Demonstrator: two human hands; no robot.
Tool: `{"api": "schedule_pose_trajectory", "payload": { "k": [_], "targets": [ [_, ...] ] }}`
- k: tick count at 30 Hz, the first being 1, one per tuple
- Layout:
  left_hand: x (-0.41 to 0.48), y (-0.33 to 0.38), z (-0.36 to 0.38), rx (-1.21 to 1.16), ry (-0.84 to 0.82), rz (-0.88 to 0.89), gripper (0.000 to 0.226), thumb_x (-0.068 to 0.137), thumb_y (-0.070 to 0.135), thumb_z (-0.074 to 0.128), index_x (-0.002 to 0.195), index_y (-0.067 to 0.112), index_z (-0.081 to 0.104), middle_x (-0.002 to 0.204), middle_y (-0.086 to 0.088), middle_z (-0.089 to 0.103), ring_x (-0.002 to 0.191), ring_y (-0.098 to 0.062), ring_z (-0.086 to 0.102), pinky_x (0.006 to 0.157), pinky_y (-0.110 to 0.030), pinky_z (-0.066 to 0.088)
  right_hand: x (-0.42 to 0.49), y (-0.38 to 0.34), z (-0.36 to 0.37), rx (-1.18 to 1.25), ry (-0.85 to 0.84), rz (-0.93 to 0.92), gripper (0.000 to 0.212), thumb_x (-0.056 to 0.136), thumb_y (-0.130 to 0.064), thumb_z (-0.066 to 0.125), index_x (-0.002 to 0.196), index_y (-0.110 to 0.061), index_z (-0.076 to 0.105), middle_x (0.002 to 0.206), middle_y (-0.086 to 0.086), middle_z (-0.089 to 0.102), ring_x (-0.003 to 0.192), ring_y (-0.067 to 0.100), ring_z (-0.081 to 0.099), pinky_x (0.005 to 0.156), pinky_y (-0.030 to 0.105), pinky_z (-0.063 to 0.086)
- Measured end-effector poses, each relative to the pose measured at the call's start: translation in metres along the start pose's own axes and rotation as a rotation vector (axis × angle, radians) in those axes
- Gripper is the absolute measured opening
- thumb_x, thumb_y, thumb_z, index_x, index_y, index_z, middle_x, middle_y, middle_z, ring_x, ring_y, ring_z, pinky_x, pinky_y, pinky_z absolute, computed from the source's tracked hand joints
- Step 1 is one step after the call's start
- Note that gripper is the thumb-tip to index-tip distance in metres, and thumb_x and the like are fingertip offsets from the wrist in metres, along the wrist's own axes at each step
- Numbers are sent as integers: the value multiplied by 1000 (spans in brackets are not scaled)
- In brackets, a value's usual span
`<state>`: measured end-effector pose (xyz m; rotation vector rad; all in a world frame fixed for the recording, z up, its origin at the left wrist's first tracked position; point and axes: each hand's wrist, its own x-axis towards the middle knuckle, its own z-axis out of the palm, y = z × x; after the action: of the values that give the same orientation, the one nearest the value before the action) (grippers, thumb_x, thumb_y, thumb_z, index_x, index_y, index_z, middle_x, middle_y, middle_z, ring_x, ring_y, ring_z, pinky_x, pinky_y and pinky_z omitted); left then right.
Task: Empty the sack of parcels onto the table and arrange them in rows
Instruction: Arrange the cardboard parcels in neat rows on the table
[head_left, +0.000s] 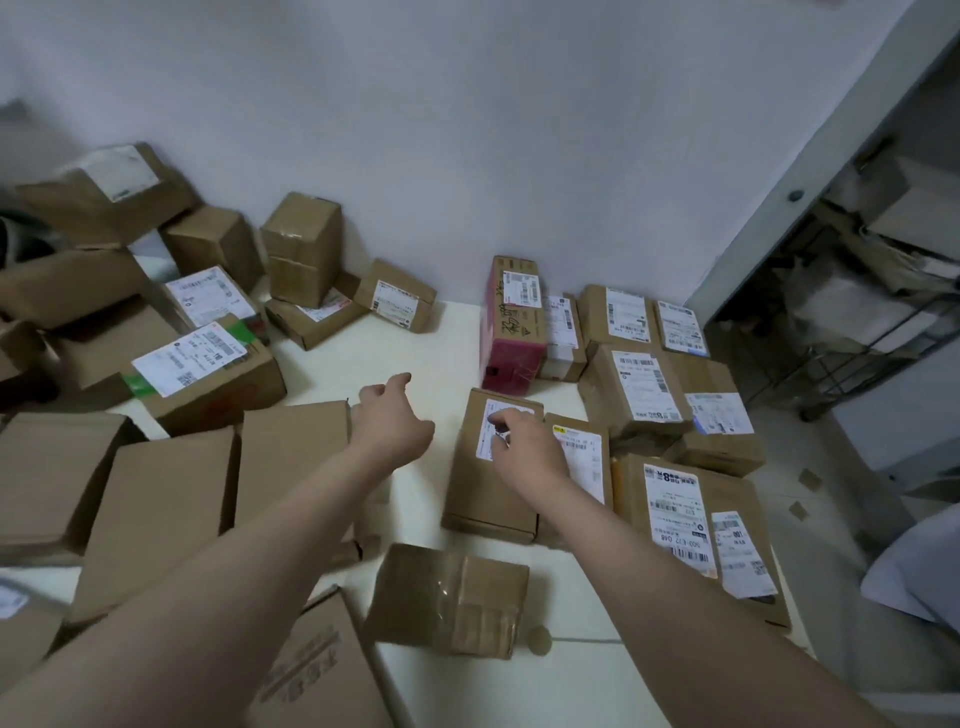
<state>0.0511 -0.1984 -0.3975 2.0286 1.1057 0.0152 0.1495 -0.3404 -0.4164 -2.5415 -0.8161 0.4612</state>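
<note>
— Item one, the biggest?

— White table (415, 353), set against a pale wall. The parcels all lie on it.

— Item two?

— Loose heap of brown cardboard boxes (156, 499), filling the table's left half. Most are plain-sided and a few at the back carry white labels. They are tilted and overlapping, in no order.

— Item three?

— Rows of labelled brown parcels (644, 395) on the right half. They lie label-up, edge to edge, from the wall to the near edge.

— Anything off the table?

— Metal wire rack (857, 312) to the right, stuffed with paper and bags.

— Single pieces?

— Tall maroon box (511, 332), upright at the inner end of the back row. In front of it lies a flat brown parcel with a white label (478, 488), touching the next parcel on its right. Nearer still, apart from both groups, is a squat brown box crossed with clear tape (447, 597).

— The hands?

— Left hand (392, 421): over bare tabletop just beside the heap's nearest corner, fingers loosely bent, holding nothing. Right hand (524, 449): on top of the flat parcel, bent fingertips on its label. The thumb is hidden, so I cannot tell whether it grips or only presses.
</note>
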Motion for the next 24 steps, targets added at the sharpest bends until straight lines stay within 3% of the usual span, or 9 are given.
{"api": "schedule_pose_trajectory", "payload": {
  "k": [2,9,13,17,20,24],
  "targets": [
    [21,-6,-24,-5,51,-14,79,85,22,62,152,21,18,150,-16,23,133,-37,30,106,-39,34,18,-22,4,21,31,-36,35,94,-16,48,127,-20,57,127,1,59,113,21,56,92,32,45],
    [122,-41,-90,-56,258,-32,107,81,33,73,153,15,-3,153,-25,13,141,-40,15,115,-47,21,82,-85,75,153,132,62,45,90,-14,53,134,-16,46,130,4,52,115,24,53,95,37,44],
    [183,-54,-98,-139,366,19,112,77,33,75,153,13,-5,151,-23,12,140,-39,17,116,-45,21,119,-112,115,166,203,81,57,88,-14,59,141,-11,38,141,9,39,127,28,39,105,33,30],
    [223,-55,-100,-173,532,61,120,71,43,80,152,6,0,152,-26,10,141,-39,15,117,-40,11,176,-123,119,82,272,97,65,85,-19,66,141,-8,35,146,10,33,129,31,32,106,33,26],
    [253,-59,-111,-175,648,85,119,67,47,81,152,8,6,153,-19,17,142,-32,21,116,-37,16,234,-131,104,5,261,72,70,82,-18,68,141,-7,32,151,10,27,134,32,26,109,31,22],
    [265,-72,-116,-208,618,145,100,69,32,78,148,11,21,141,-12,34,127,-37,40,106,-44,35,283,-131,91,-5,111,111,85,78,-20,72,145,-11,20,157,5,16,141,30,20,115,36,26]
  ]
}}
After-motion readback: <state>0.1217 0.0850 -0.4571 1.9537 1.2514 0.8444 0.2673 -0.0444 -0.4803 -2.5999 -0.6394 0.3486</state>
